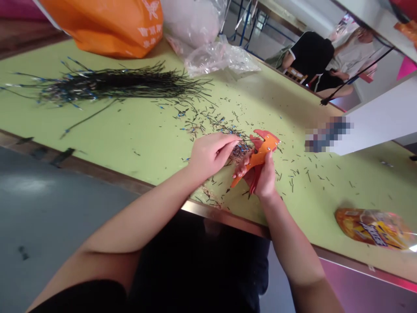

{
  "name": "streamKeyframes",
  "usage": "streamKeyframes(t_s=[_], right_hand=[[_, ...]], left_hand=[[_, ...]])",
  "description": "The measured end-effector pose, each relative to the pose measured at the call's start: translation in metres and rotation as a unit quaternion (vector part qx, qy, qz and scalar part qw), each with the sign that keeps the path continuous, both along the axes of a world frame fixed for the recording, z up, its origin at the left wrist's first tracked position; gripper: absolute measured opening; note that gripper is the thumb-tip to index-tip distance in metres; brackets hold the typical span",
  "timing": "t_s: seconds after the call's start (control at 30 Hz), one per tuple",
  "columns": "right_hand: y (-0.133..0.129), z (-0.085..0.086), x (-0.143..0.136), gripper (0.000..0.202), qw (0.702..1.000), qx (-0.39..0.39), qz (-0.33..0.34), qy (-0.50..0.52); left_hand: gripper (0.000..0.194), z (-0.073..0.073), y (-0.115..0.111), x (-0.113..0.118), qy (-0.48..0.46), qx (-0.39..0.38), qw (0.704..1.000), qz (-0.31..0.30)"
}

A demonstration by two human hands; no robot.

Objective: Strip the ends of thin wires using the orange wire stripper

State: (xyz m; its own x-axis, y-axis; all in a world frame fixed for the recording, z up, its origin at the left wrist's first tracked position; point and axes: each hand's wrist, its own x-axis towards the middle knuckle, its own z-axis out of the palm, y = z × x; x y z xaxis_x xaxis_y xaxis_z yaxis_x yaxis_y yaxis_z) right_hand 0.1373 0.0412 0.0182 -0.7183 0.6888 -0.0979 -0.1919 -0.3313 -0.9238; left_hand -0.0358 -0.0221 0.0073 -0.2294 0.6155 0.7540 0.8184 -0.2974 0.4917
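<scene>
My left hand pinches a thin black wire between thumb and fingers, its end reaching to the jaws of an orange and red wire stripper. Wrapped around the stripper's handles is my right hand. Whether the jaws grip the wire cannot be made out. Beneath both hands lies a pile of wire scraps, with black, blue and coppery bits. To the left on the table rests a long bundle of black wires with blue and bare ends, one loose wire beside it.
An orange bag and clear plastic bags stand at the table's far side. A bottle of orange drink lies on the right of the green table. Other people sit in the background. A white panel juts in from the right.
</scene>
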Motion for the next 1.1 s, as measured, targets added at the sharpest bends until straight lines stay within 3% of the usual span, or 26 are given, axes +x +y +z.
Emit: streamKeyframes(t_s=[0.13, 0.27, 0.47, 0.7, 1.1], right_hand=[[0.003, -0.002, 0.001, 0.071, 0.996, -0.024, 0.081, 0.015], [0.005, -0.002, 0.001, 0.073, 0.994, -0.018, 0.112, -0.001], [0.006, -0.006, 0.001, 0.072, 0.993, -0.013, 0.116, 0.022], [0.009, -0.010, 0.000, 0.073, 0.992, -0.011, 0.127, 0.001], [0.001, -0.012, -0.006, 0.073, 0.997, 0.001, 0.074, -0.033]], left_hand=[[0.034, -0.009, 0.008, -0.005, 0.003, -0.006, 1.000, 0.009], [0.031, -0.016, 0.014, -0.010, 0.008, -0.006, 1.000, 0.015], [0.031, -0.022, 0.017, -0.013, 0.027, -0.051, 0.998, 0.033], [0.030, -0.027, 0.020, -0.013, 0.040, -0.045, 0.998, 0.036], [0.033, -0.026, 0.020, -0.011, 0.023, -0.066, 0.997, 0.030]])
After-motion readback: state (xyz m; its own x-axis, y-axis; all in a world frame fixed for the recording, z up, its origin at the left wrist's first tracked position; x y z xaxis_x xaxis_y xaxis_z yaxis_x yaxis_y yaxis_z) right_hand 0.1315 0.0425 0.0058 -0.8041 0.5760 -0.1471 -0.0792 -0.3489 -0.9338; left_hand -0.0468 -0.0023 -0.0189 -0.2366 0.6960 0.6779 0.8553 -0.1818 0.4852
